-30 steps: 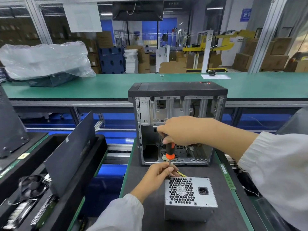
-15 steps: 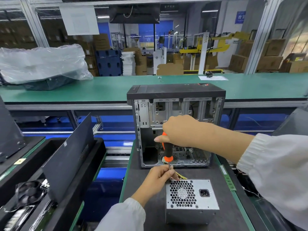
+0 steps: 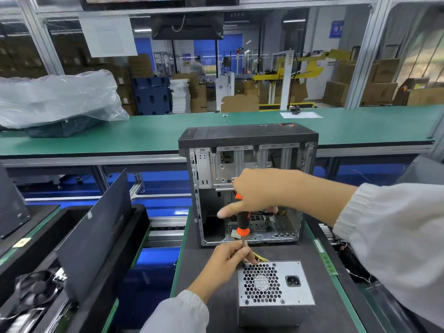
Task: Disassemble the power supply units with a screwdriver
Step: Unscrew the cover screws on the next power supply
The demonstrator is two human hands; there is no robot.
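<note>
Here: right hand (image 3: 258, 191) grips screwdriver (image 3: 241, 221) handle; left hand (image 3: 229, 257) pinches shaft at power supply (image 3: 274, 288) corner.

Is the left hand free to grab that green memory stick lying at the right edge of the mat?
Probably not: the left hand pinches the screwdriver shaft, and the power supply lies between it and the memory stick.

Little text could be read. White Chinese characters were seen on a blue sign (image 3: 336, 29) hung in the background at upper right, but they were too blurred to be named with certainty. Print on the white sheet (image 3: 109, 36) fixed to the glass partition could not be made out. A round sticker on the fan hub of the power supply unit (image 3: 274, 283) and a red mark on the computer case (image 3: 248, 133) were likewise left illegible.
</note>
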